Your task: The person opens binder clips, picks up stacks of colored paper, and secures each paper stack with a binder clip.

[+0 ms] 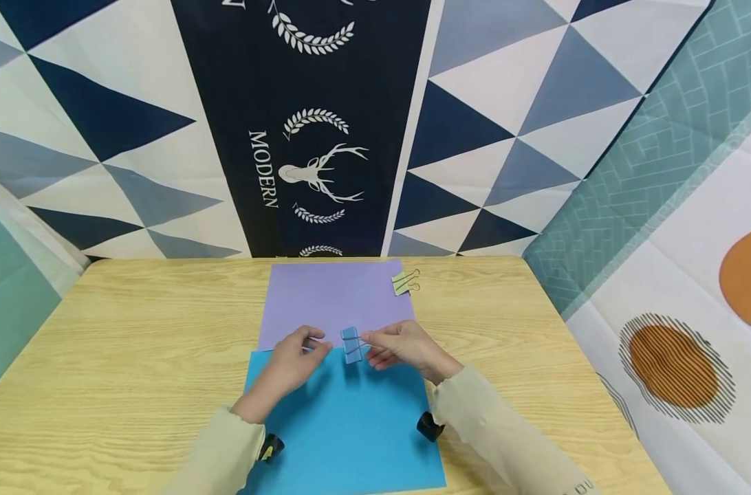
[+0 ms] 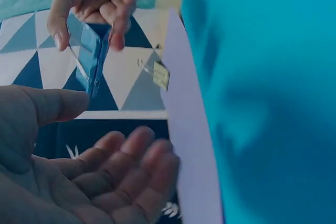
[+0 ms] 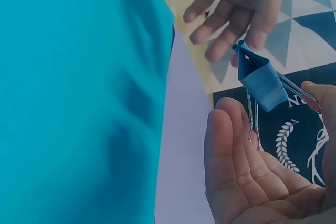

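Note:
A blue binder clip (image 1: pixel 351 345) is held by my right hand (image 1: pixel 406 346), above the top edge of a blue sheet (image 1: pixel 351 433). In the right wrist view, the wire handles of the binder clip (image 3: pixel 265 85) lie between the thumb and fingers, and its rolled lips sit close together. My left hand (image 1: pixel 294 361) is to the left of the clip, fingers loosely bent and apart from it. The left wrist view shows nothing in the left palm (image 2: pixel 100 182). Behind the blue sheet lies a purple sheet (image 1: pixel 332 302); the blue sheet's top edge meets its lower part.
A yellow-green binder clip (image 1: pixel 402 283) grips the purple sheet's right edge near its far corner, handles pointing right. The sheets lie on a wood-grain table (image 1: pixel 134 364). Patterned cloth (image 1: pixel 326 137) hangs behind the table's back edge.

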Available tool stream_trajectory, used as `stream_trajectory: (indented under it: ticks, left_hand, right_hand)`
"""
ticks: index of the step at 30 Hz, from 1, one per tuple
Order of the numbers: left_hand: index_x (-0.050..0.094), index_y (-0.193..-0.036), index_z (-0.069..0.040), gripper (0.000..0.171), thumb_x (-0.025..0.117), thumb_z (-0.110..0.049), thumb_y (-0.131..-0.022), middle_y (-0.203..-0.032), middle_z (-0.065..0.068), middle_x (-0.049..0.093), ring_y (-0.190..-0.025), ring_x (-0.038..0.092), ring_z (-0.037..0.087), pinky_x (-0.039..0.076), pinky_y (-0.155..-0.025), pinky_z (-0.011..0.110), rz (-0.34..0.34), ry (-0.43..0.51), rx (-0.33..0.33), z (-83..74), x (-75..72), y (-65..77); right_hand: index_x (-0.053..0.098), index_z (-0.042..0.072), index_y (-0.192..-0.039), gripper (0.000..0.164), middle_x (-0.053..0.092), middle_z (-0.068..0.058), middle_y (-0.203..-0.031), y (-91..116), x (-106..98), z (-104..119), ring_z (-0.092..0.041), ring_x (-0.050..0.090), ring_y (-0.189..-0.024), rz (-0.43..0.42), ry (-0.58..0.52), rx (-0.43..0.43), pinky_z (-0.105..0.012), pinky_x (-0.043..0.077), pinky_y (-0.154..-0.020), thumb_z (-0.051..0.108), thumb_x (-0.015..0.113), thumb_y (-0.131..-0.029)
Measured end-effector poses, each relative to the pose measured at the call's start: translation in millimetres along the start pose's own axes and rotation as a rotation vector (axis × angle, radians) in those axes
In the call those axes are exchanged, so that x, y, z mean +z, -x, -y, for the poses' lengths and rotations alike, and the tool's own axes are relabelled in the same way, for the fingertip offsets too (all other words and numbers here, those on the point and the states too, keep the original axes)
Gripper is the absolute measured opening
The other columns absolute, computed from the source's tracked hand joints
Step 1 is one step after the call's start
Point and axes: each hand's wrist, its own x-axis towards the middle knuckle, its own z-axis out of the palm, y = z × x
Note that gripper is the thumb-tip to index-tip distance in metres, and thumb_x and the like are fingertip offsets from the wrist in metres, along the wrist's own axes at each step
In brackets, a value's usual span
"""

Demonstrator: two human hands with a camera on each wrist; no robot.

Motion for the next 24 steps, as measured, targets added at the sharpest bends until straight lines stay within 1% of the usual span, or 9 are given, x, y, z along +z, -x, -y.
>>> stream_trajectory:
  ticks: [4, 6, 8, 10, 12, 14, 18, 20, 24]
  left_hand:
    - [0.051, -0.125, 0.006, 0.046, 0.058, -0.026, -0.092, -0.116, 0.023, 0.059, -0.101, 0.060, 0.036, 0.051, -0.079, 0.045, -0.044, -0.195, -0.006, -0.3, -10.7, 8.4]
    - [0.049, -0.125, 0.011, 0.053, 0.059, -0.028, -0.091, -0.118, 0.027, 0.058, -0.102, 0.059, 0.040, 0.050, -0.080, 0.049, -0.063, -0.313, -0.018, 0.5, -14.0, 11.5]
    - [0.045, -0.127, 0.015, 0.061, 0.059, -0.031, -0.090, -0.123, 0.032, 0.053, -0.109, 0.054, 0.044, 0.048, -0.085, 0.054, -0.064, -0.410, -0.054, 1.9, -16.0, 14.1]
    - [0.041, -0.129, 0.018, 0.068, 0.059, -0.035, -0.090, -0.128, 0.036, 0.046, -0.118, 0.045, 0.050, 0.043, -0.088, 0.061, -0.053, -0.488, -0.102, 4.2, -16.8, 15.5]
    - [0.035, -0.132, 0.019, 0.074, 0.057, -0.039, -0.091, -0.135, 0.039, 0.036, -0.126, 0.034, 0.054, 0.037, -0.090, 0.069, -0.036, -0.529, -0.159, 6.1, -17.1, 16.3]
    - [0.031, -0.134, 0.019, 0.078, 0.055, -0.042, -0.091, -0.140, 0.041, 0.027, -0.131, 0.024, 0.056, 0.030, -0.091, 0.074, -0.025, -0.554, -0.205, 8.8, -17.0, 16.6]
    - [0.029, -0.135, 0.020, 0.081, 0.053, -0.044, -0.092, -0.140, 0.044, 0.022, -0.132, 0.019, 0.057, 0.027, -0.089, 0.077, -0.020, -0.585, -0.254, 15.1, -15.9, 17.7]
    - [0.029, -0.134, 0.021, 0.081, 0.053, -0.044, -0.092, -0.140, 0.044, 0.023, -0.132, 0.020, 0.058, 0.027, -0.089, 0.077, -0.018, -0.591, -0.271, 18.1, -14.5, 17.7]
    - [0.029, -0.133, 0.022, 0.083, 0.055, -0.045, -0.091, -0.137, 0.044, 0.025, -0.130, 0.023, 0.057, 0.028, -0.088, 0.077, -0.023, -0.579, -0.309, 21.9, -11.2, 17.5]
  right_hand:
    - [0.067, -0.002, -0.107, 0.044, 0.071, -0.017, -0.089, 0.6, -1.5, -0.4, -0.021, 0.070, -0.076, -0.004, 0.004, 0.008, -0.036, 0.057, -0.072, 0.037, 0.065, -0.087]
    - [0.067, -0.003, -0.107, 0.044, 0.071, -0.017, -0.089, 0.6, -2.1, -0.8, -0.020, 0.070, -0.075, -0.004, 0.004, 0.006, -0.036, 0.057, -0.072, 0.037, 0.065, -0.087]
    - [0.066, -0.003, -0.107, 0.045, 0.072, -0.016, -0.089, 0.3, -2.7, -1.7, -0.021, 0.070, -0.075, -0.001, 0.000, 0.008, -0.037, 0.057, -0.073, 0.037, 0.065, -0.086]
    - [0.066, -0.003, -0.107, 0.046, 0.072, -0.015, -0.088, 0.4, -3.1, -2.5, -0.020, 0.070, -0.075, 0.002, -0.004, 0.013, -0.038, 0.057, -0.074, 0.038, 0.066, -0.085]
    - [0.066, -0.003, -0.107, 0.047, 0.072, -0.015, -0.088, 0.4, -3.5, -3.3, -0.021, 0.070, -0.076, 0.004, -0.009, 0.019, -0.038, 0.057, -0.075, 0.039, 0.067, -0.084]
    - [0.066, -0.003, -0.107, 0.049, 0.072, -0.014, -0.088, 0.6, -4.1, -4.0, -0.021, 0.070, -0.076, 0.001, -0.010, 0.025, -0.038, 0.057, -0.076, 0.040, 0.068, -0.083]
    - [0.067, -0.002, -0.106, 0.051, 0.072, -0.012, -0.087, 1.0, -5.2, -4.7, -0.020, 0.070, -0.076, -0.009, -0.008, 0.034, -0.037, 0.057, -0.075, 0.043, 0.069, -0.082]
    - [0.067, -0.002, -0.105, 0.051, 0.072, -0.011, -0.086, 1.4, -5.7, -5.1, -0.020, 0.070, -0.075, -0.014, -0.010, 0.037, -0.037, 0.057, -0.075, 0.043, 0.069, -0.082]
    - [0.067, -0.004, -0.106, 0.054, 0.072, -0.013, -0.087, 1.7, -5.3, -6.1, -0.020, 0.070, -0.075, -0.012, -0.005, 0.031, -0.035, 0.057, -0.073, 0.044, 0.069, -0.082]
